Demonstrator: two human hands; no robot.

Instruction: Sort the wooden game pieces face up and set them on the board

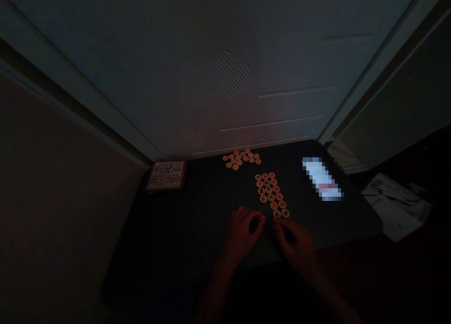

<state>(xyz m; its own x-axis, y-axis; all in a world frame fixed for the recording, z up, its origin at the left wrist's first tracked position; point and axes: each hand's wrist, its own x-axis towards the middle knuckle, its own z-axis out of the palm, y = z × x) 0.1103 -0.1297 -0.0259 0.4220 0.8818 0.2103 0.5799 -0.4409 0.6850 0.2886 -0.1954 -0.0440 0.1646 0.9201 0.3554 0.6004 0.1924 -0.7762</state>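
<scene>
Round wooden Chinese chess pieces (271, 197) lie face up in short rows on the dark table, some with red characters and some with black. Just left of the lower end of these rows is my left hand (244, 230), its thumb and forefinger curled together in a pinch. A small pale spot shows at those fingertips, too dim to name. My right hand (296, 242) is also closed in a pinch, its fingertips right below the lowest pieces. What it holds, if anything, is hidden in the dark. Farther back lies a loose cluster of plain-faced pieces (239, 162).
A flat box with a printed lid (166, 175) lies at the table's back left. A bright, pixelated oblong (321, 178) is on the right. The table (169, 239) stands against a white door (169, 70) with heart reliefs. Pale papers or packaging (398, 206) sit beyond its right edge.
</scene>
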